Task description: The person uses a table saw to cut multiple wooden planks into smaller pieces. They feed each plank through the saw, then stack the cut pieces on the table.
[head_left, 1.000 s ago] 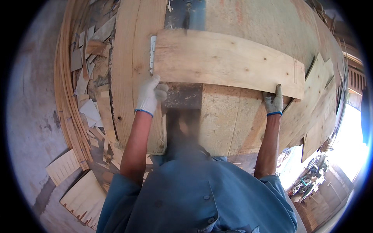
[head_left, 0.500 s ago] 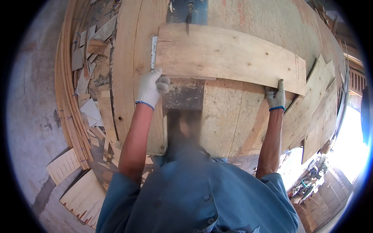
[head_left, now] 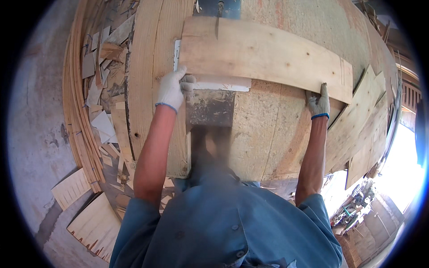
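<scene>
Long wooden strips [head_left: 73, 111] lie beside scattered offcuts [head_left: 88, 65] at left. Two pale panels [head_left: 96, 225] lie lower left, and a cluttered heap [head_left: 357, 205] sits lower right.

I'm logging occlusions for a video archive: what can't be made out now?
In the head view:
Flat white strip: partly covered by the long, pale wooden board.
Right white-gloved hand: some fingertips hidden by that board.
Mixed clutter, lower right: too small.
Dark blue panel: cut off by upper edge.

Wooden worktable [head_left: 252, 138]: plywood board [head_left: 268, 51] lies crosswise, white piece [head_left: 223, 85] showing past its near side; thin wooden sheets [head_left: 357, 114] overlap toward table's right edge.
</scene>
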`<state>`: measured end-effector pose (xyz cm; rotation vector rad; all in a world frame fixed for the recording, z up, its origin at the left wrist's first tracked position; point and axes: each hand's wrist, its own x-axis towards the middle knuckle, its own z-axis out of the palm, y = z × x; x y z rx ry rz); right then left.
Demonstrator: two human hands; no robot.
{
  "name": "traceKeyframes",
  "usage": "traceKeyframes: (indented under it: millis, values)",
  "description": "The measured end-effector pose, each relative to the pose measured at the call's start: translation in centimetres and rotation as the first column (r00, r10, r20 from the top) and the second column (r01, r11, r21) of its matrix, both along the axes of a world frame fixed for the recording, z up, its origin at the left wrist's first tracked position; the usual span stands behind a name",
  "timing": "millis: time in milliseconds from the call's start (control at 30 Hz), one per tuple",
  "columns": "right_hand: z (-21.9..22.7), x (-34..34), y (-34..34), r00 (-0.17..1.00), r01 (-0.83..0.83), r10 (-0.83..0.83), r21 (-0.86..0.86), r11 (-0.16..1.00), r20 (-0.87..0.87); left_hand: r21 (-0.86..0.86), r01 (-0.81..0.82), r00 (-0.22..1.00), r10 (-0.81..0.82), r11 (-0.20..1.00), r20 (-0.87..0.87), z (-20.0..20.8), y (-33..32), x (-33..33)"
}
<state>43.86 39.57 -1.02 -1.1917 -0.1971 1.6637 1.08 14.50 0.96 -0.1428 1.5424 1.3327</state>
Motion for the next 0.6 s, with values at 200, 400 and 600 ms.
traceKeyframes:
  millis: [200, 400, 600]
  values:
    - [-0.7, -0.6, 1.7, 0.999, 0.022, -0.023, -0.029, 0.999, -0.038, 0.083, -0.046, 0.998, 0.042, 0.995, 0.049, -0.4, 1.4, -0.9]
    - [-0.7, -1.0, 2.7, 1.0, 0.015, -0.015, -0.03, 0.999, -0.019, 0.047, -0.056, 0.998, 0.056, 0.997, 0.015, -0.7, 2.5, -1.1]
    - [-1.2, -1.0, 3.7, 1.0, 0.014, -0.014, -0.039, 0.999, 0.0, 0.064, -0.08, 0.997, 0.081, 0.995, -0.012, -0.6, 3.1, -1.0]
